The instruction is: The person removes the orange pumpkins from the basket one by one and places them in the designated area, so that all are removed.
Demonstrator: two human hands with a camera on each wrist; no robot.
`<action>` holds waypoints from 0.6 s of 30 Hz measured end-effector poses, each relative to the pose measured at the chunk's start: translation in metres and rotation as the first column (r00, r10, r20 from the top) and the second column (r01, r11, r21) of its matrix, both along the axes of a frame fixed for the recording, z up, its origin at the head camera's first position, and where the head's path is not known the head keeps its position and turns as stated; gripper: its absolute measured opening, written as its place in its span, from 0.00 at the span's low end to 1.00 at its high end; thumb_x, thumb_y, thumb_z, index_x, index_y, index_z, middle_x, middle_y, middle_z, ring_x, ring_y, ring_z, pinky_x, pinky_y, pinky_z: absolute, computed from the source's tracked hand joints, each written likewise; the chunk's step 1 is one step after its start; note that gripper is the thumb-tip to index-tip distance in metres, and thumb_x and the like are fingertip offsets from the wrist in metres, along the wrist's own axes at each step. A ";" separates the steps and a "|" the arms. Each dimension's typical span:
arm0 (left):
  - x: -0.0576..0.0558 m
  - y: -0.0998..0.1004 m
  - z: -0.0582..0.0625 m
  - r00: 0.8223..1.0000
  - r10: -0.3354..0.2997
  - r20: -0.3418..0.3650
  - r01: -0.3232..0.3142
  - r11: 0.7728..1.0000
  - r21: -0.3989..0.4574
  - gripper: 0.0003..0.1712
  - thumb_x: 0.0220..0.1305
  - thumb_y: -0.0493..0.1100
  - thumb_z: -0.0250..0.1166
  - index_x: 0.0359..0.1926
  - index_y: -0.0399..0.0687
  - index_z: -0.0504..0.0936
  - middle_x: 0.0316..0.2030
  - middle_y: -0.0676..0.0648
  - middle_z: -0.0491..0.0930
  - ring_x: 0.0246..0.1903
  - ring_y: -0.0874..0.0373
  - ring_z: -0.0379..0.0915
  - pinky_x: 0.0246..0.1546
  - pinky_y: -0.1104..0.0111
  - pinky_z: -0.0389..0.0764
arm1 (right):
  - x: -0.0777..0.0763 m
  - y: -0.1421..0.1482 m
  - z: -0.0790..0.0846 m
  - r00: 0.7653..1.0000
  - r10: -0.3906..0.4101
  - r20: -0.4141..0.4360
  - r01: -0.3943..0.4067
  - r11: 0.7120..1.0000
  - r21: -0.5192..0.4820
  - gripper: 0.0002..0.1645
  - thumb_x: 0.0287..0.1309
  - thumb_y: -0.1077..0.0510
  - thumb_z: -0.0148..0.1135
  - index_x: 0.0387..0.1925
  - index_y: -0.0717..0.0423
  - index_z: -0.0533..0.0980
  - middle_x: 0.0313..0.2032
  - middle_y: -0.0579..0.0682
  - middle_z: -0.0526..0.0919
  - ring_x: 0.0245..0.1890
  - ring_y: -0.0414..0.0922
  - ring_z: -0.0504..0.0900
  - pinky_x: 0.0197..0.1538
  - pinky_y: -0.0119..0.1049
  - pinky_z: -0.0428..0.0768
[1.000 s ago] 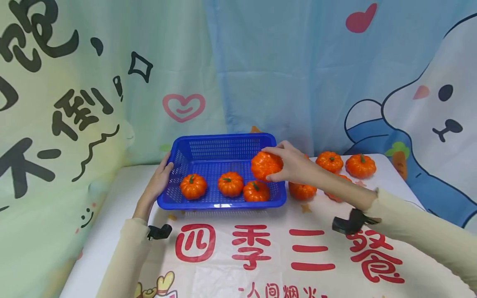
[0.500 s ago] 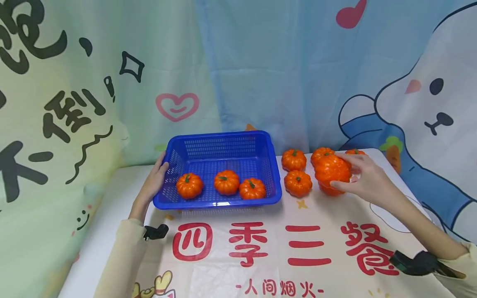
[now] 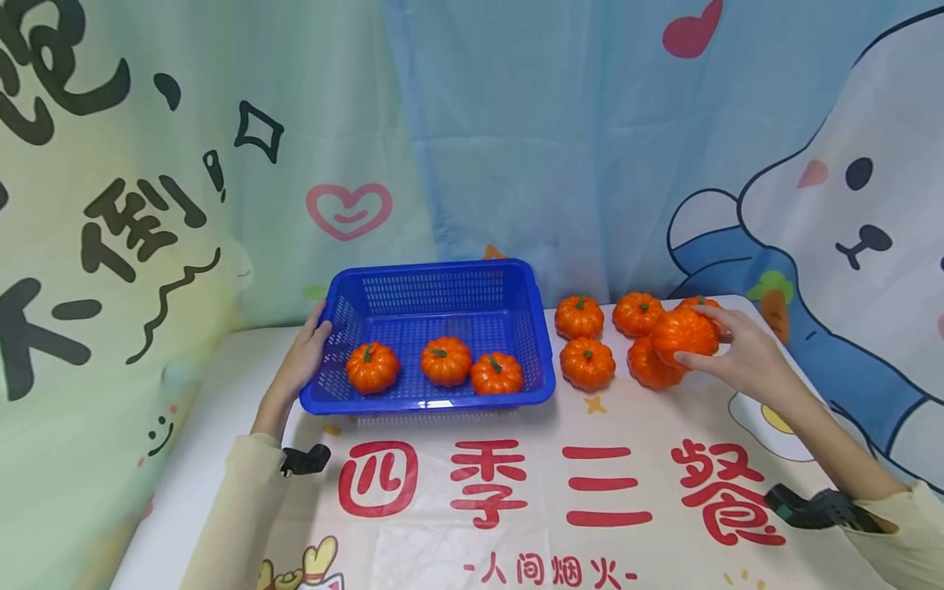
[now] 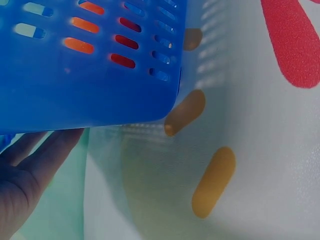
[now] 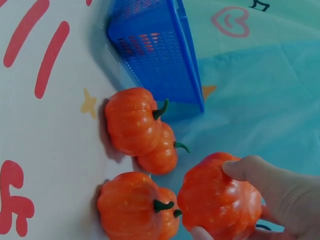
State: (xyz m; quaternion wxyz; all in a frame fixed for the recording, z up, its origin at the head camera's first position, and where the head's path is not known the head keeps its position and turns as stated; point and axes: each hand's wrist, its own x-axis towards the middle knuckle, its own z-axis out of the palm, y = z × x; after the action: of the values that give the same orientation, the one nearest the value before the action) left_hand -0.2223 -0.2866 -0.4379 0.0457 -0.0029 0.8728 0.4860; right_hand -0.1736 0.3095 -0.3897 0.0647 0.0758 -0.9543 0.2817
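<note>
Head view, lower ctr: room to pass over desk [image 3: 542, 479]. Mid-frame, blue basket [image 3: 428, 405] walls block low passage; room in rear half, three pumpkins [image 3: 446, 361] up front. Ctr-right, desk pumpkins [image 3: 587, 364] leave narrow gaps; R hand [image 3: 745, 356] + held pumpkin [image 3: 684, 334] overhang.

Exact kind of room cannot be told; seems small staged corner. Curtain [image 3: 509, 147] with cartoon animal [image 3: 804, 213], hearts [image 3: 692, 33] and black writing [image 3: 106, 260] hangs behind and at left of table [image 3: 232, 385]; cloth [image 3: 546, 483] with red characters [image 3: 609, 519] lies on table.
</note>
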 end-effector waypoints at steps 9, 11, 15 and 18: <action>0.005 0.003 0.008 1.000 0.004 0.022 -0.004 1.000 0.013 0.33 0.78 0.50 0.34 0.78 0.52 0.36 0.77 0.39 0.38 0.76 0.38 0.33 0.73 0.41 0.36 | -0.002 -0.003 -0.002 0.997 0.016 -0.071 -0.017 1.000 -0.007 0.44 0.51 0.57 0.72 0.66 0.68 0.64 0.58 0.73 0.63 0.54 0.68 0.65 0.44 0.67 0.79; 0.009 0.008 0.018 0.999 0.001 0.037 -0.002 1.000 0.022 0.33 0.78 0.47 0.34 0.78 0.49 0.36 0.77 0.38 0.38 0.76 0.37 0.33 0.73 0.41 0.36 | -0.002 -0.004 -0.004 0.998 0.014 -0.069 -0.014 1.000 -0.005 0.44 0.50 0.57 0.72 0.65 0.69 0.64 0.58 0.73 0.62 0.54 0.68 0.64 0.45 0.68 0.78; 0.019 0.019 0.037 0.998 -0.002 0.055 0.001 1.000 0.024 0.33 0.78 0.44 0.34 0.77 0.46 0.36 0.77 0.36 0.38 0.76 0.36 0.33 0.74 0.41 0.36 | -0.002 -0.005 -0.004 0.997 0.007 -0.078 -0.008 1.000 -0.021 0.43 0.49 0.59 0.73 0.64 0.69 0.65 0.59 0.72 0.61 0.56 0.68 0.63 0.46 0.68 0.77; 0.023 0.021 0.040 0.999 -0.002 0.051 0.001 1.000 0.013 0.33 0.78 0.45 0.34 0.77 0.46 0.36 0.77 0.36 0.38 0.76 0.36 0.33 0.74 0.41 0.36 | -0.003 -0.006 -0.002 0.995 0.016 -0.095 -0.019 0.999 -0.031 0.42 0.48 0.60 0.73 0.63 0.67 0.65 0.59 0.70 0.62 0.57 0.67 0.63 0.46 0.69 0.77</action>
State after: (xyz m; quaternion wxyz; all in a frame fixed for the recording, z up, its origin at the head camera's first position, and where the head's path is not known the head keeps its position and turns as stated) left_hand -0.1997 -0.2653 -0.3974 0.0682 -0.0144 0.8682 0.4913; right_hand -0.1767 0.3031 -0.3916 0.1088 0.0962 -0.9448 0.2936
